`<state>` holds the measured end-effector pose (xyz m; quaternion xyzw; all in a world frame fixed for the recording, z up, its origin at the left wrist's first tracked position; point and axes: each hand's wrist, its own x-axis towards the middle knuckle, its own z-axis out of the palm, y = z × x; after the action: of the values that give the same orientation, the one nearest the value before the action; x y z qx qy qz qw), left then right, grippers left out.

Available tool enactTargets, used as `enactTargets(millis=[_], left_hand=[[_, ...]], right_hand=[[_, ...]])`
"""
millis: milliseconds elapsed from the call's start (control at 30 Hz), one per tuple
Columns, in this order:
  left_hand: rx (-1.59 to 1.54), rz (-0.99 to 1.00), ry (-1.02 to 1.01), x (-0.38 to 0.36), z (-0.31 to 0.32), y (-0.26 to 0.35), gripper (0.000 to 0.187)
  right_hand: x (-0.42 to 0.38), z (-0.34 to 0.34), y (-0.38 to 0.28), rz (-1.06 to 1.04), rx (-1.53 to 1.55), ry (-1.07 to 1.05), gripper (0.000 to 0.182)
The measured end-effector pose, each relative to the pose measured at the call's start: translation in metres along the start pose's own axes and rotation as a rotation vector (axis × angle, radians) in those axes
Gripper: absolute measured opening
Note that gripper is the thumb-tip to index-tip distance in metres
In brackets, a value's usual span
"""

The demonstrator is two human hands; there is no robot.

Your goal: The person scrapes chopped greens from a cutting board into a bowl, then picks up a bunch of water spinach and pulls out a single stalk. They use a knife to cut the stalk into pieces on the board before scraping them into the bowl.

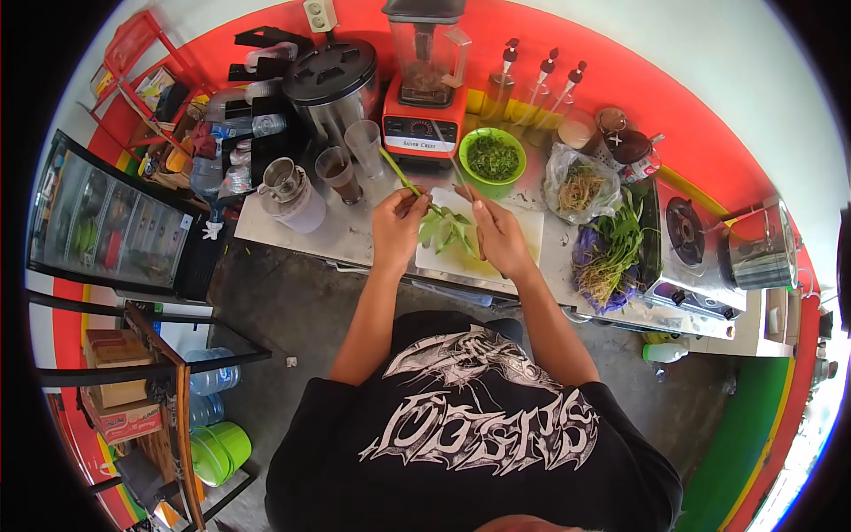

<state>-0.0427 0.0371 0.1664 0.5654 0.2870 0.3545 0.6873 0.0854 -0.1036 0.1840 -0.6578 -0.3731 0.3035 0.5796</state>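
My left hand (396,230) is closed on a leafy green stalk (399,173). The stalk's thick end points up and left, past the fingers. Its leaves (450,232) hang over the white cutting board (434,260) between my hands. My right hand (502,238) is wrapped round a knife (454,161), whose blade tilts up and left towards the blender. Behind the board, a lime green bowl (506,180) holds chopped greens (493,157).
A red blender (424,124) stands at the back, with plastic cups (363,146) to its left. On the right lie a bundle of greens (612,257) and a plastic bag of roots (581,188), beside a gas stove (687,232) with a pot (760,248).
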Motion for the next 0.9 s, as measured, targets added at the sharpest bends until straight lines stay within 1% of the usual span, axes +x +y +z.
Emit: enactTargets(millis=[33, 67, 133, 267, 333, 367, 433, 600, 667, 733, 867, 900], left_hand=[[-0.024, -0.002, 0.000, 0.000, 0.000, 0.000, 0.015], [-0.048, -0.003, 0.000, 0.001, 0.001, 0.001, 0.016], [-0.052, -0.002, -0.019, 0.002, 0.000, -0.002, 0.017], [-0.083, 0.007, -0.064, 0.001, 0.000, -0.003, 0.019], [-0.124, 0.009, -0.080, -0.002, 0.000, -0.002, 0.020], [-0.165, 0.010, -0.095, -0.003, 0.000, -0.001, 0.020], [-0.184, 0.007, -0.088, -0.003, 0.000, -0.002, 0.020], [-0.204, -0.002, -0.073, -0.006, 0.000, -0.001, 0.018], [-0.224, 0.024, -0.061, -0.006, 0.001, -0.001, 0.018], [-0.222, 0.026, -0.061, -0.007, 0.001, 0.000, 0.018], [-0.220, 0.032, -0.068, -0.006, 0.000, -0.003, 0.017], [-0.221, 0.030, -0.068, -0.007, 0.000, -0.003, 0.017]], right_hand=[[-0.002, 0.000, -0.003, 0.009, -0.004, -0.073, 0.050], [-0.004, 0.001, -0.006, 0.008, -0.004, -0.069, 0.050], [-0.005, 0.006, -0.010, -0.013, -0.105, -0.087, 0.052], [-0.005, 0.013, -0.010, 0.005, -0.125, -0.129, 0.053], [-0.002, 0.015, 0.003, -0.196, -0.172, -0.118, 0.053], [-0.001, 0.016, 0.009, -0.197, -0.173, -0.120, 0.053], [0.000, 0.019, 0.012, -0.282, -0.173, -0.112, 0.052], [-0.003, 0.022, 0.007, -0.194, -0.164, -0.142, 0.051], [-0.004, 0.021, 0.002, -0.160, -0.156, -0.141, 0.051], [-0.006, 0.019, -0.010, -0.047, -0.170, -0.185, 0.048], [-0.007, 0.021, -0.006, -0.046, -0.130, -0.177, 0.047], [-0.006, 0.022, -0.001, -0.099, -0.131, -0.159, 0.047]])
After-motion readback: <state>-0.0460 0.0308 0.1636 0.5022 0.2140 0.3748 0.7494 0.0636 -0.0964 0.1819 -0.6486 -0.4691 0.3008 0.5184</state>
